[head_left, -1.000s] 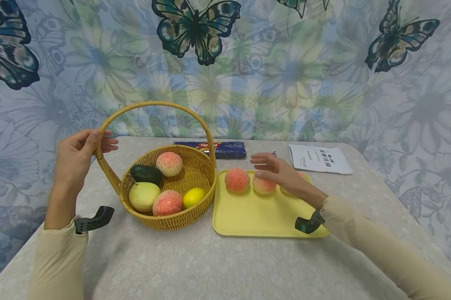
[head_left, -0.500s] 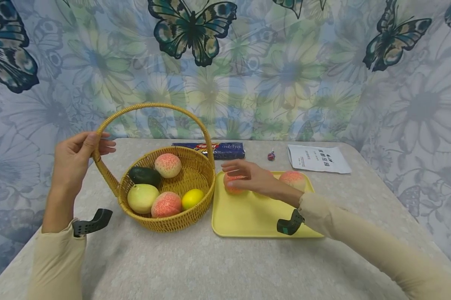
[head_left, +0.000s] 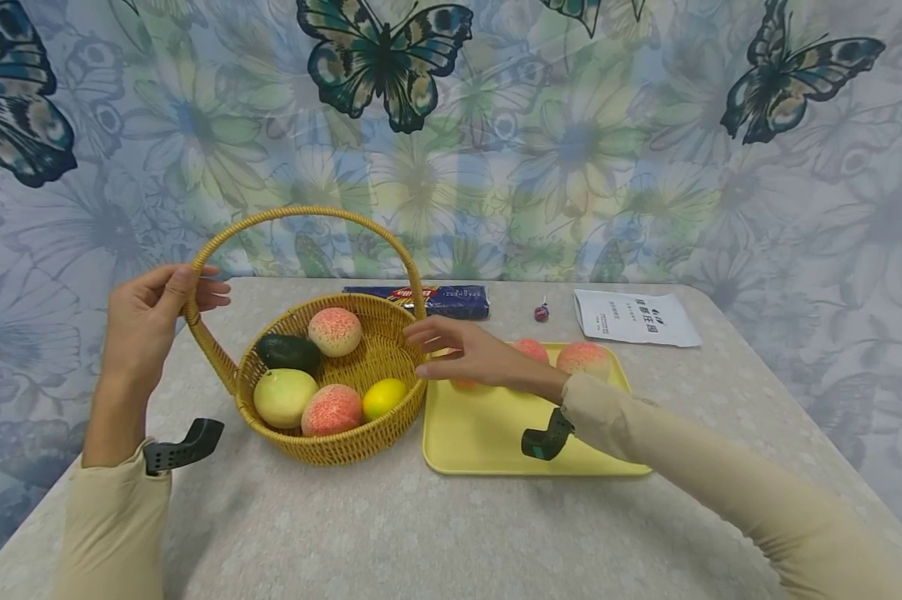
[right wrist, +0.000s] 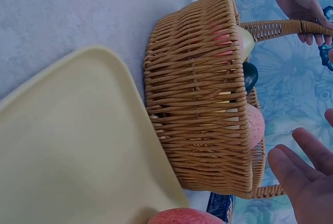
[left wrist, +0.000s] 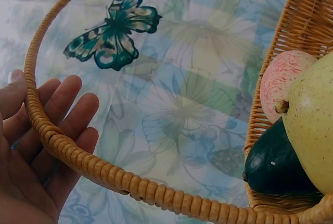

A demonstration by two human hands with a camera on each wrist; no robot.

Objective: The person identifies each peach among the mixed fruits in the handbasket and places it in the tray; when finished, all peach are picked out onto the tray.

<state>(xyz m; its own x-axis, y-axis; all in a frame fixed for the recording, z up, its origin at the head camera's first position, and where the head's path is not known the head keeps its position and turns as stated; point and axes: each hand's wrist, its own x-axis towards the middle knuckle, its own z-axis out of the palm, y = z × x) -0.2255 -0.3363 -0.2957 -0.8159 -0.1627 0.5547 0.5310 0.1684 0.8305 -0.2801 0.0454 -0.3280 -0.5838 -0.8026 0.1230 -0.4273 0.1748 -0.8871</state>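
A wicker basket stands on the table with its tall handle raised. My left hand holds the handle's left side between thumb and fingers. Inside the basket lie two peaches, a dark green avocado, a pale yellow-green pear and a lemon. My right hand hovers by the basket's right rim and handle foot, fingers extended, holding nothing. Beneath it, a yellow tray carries peaches along its far edge; the leftmost is mostly hidden by the hand.
Behind the basket lies a blue spaghetti packet. A small lollipop and a white printed paper packet sit at the back right. A butterfly-patterned cloth hangs along the table's far edge.
My right hand has moved left across the tray, from above the middle peach to the basket's right rim. The left hand keeps its hold on the handle; the basket's contents look the same.
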